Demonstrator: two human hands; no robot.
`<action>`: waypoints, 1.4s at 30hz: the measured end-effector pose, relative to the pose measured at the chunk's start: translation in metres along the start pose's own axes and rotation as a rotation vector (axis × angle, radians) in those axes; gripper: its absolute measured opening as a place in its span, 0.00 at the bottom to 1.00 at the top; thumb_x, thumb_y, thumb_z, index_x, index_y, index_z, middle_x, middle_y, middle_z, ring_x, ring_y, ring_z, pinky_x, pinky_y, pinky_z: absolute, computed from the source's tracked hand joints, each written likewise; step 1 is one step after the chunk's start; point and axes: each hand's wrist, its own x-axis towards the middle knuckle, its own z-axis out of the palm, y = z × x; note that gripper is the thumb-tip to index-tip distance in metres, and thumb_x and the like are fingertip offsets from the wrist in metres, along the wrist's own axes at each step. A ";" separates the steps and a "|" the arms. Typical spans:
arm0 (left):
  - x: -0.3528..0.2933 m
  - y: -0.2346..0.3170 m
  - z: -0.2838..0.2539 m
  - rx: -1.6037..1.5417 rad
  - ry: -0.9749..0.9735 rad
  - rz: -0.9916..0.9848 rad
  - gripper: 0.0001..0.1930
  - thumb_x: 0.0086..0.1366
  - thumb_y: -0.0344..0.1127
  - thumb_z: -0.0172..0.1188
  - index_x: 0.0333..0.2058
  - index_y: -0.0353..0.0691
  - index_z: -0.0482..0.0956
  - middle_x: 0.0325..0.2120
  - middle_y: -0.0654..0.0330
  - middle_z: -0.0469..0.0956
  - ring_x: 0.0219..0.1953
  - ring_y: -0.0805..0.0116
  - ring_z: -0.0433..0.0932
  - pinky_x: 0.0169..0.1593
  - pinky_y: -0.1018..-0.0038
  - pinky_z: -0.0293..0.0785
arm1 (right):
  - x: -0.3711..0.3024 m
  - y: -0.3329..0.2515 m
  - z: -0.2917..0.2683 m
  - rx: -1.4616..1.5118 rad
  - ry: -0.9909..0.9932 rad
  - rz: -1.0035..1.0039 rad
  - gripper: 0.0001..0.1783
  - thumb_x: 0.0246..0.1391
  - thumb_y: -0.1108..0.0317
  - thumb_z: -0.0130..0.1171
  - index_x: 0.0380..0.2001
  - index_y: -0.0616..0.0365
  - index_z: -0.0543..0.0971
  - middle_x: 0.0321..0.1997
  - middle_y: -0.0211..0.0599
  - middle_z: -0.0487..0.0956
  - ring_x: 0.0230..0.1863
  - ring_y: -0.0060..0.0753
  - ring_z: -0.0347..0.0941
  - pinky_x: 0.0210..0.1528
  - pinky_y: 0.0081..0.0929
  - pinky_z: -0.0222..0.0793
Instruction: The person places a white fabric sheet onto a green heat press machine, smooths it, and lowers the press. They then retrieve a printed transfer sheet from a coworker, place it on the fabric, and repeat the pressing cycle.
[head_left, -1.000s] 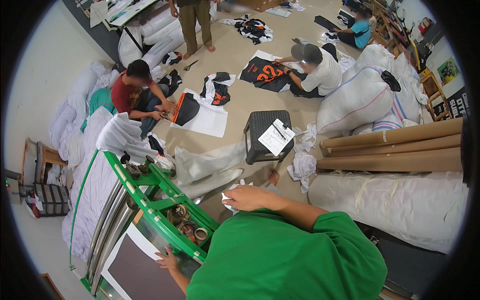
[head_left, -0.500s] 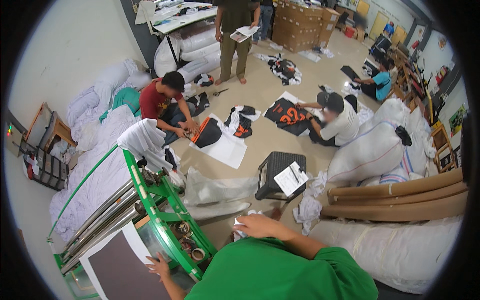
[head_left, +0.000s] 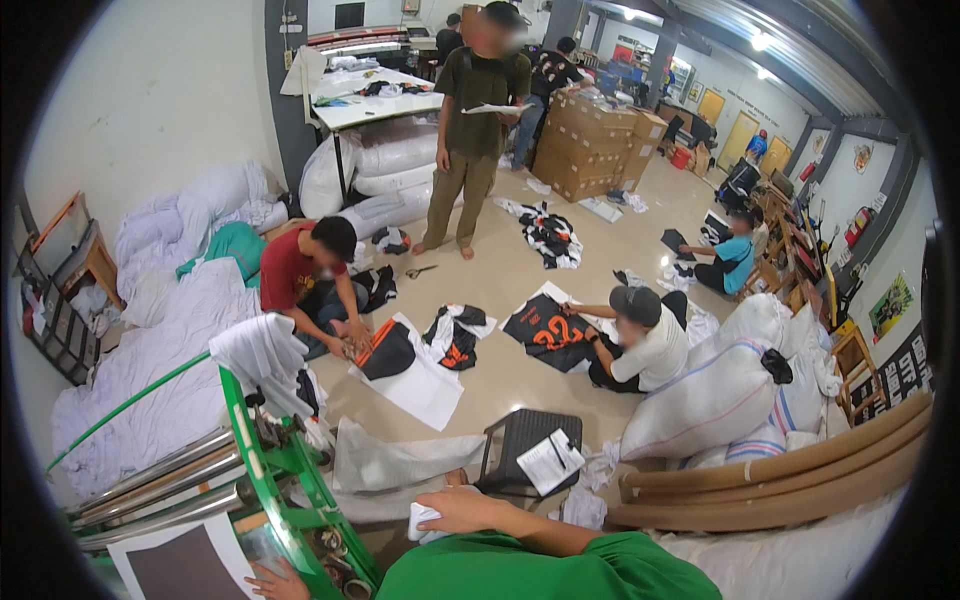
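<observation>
At the lower left, my left hand (head_left: 281, 579) lies with its fingers spread at the right edge of a white sheet (head_left: 190, 568) with a large dark panel on it. The sheet rests over a green-framed roller machine (head_left: 262, 455) with metal rollers (head_left: 165, 480). My right hand (head_left: 462, 510) is in front of my green shirt, its fingers closed over a white, folded cloth-like piece (head_left: 421, 521). Beyond that hand stands a black stool (head_left: 505, 450) bearing a paper-covered clipboard (head_left: 549, 462).
Two people sit on the floor with dark and orange fabric pieces (head_left: 385, 352), (head_left: 545, 333); another person (head_left: 475, 130) stands behind. White sacks (head_left: 700, 400) and brown cardboard tubes (head_left: 770, 475) line the right. White fabric (head_left: 150, 370) is heaped left; stacked cartons (head_left: 585, 145) stand far back.
The view has tilted upward, so the room sits lower and more of the back shows. My left hand is now partly cut off by the lower rim. My right hand still holds the white piece.
</observation>
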 end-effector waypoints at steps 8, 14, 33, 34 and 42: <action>0.045 0.231 -0.185 -1.058 -0.648 0.656 0.55 0.61 0.52 0.71 0.76 0.38 0.46 0.74 0.39 0.51 0.76 0.45 0.49 0.74 0.54 0.53 | 0.122 0.051 -0.121 0.216 -0.146 -0.143 0.21 0.70 0.52 0.53 0.41 0.63 0.75 0.39 0.60 0.80 0.44 0.66 0.77 0.46 0.55 0.70; 0.065 0.422 -0.252 -1.097 -1.278 0.557 0.26 0.69 0.33 0.62 0.62 0.29 0.72 0.53 0.47 0.81 0.54 0.60 0.77 0.58 0.66 0.72 | 0.175 0.135 -0.246 0.307 -0.241 -0.220 0.14 0.66 0.61 0.57 0.43 0.61 0.78 0.39 0.53 0.82 0.42 0.58 0.78 0.46 0.45 0.72; 0.101 0.517 -0.218 -0.870 -1.048 0.433 0.26 0.71 0.47 0.59 0.60 0.33 0.77 0.56 0.38 0.78 0.60 0.41 0.74 0.62 0.56 0.68 | 0.212 0.366 -0.714 0.855 1.497 0.164 0.48 0.60 0.43 0.67 0.71 0.53 0.54 0.66 0.44 0.65 0.61 0.40 0.70 0.52 0.49 0.76; 0.102 0.519 -0.219 -0.828 -1.086 0.424 0.27 0.71 0.47 0.58 0.61 0.34 0.76 0.57 0.38 0.77 0.61 0.41 0.74 0.63 0.56 0.67 | 0.211 0.364 -0.728 0.859 1.473 0.226 0.49 0.59 0.44 0.68 0.71 0.53 0.53 0.67 0.47 0.65 0.62 0.42 0.71 0.52 0.50 0.77; 0.095 0.518 -0.226 -0.932 -0.983 0.469 0.28 0.73 0.46 0.56 0.66 0.38 0.70 0.55 0.39 0.79 0.60 0.42 0.75 0.62 0.56 0.69 | 0.212 0.362 -0.706 0.797 1.312 0.207 0.48 0.53 0.77 0.65 0.72 0.59 0.51 0.57 0.50 0.78 0.49 0.43 0.82 0.42 0.43 0.85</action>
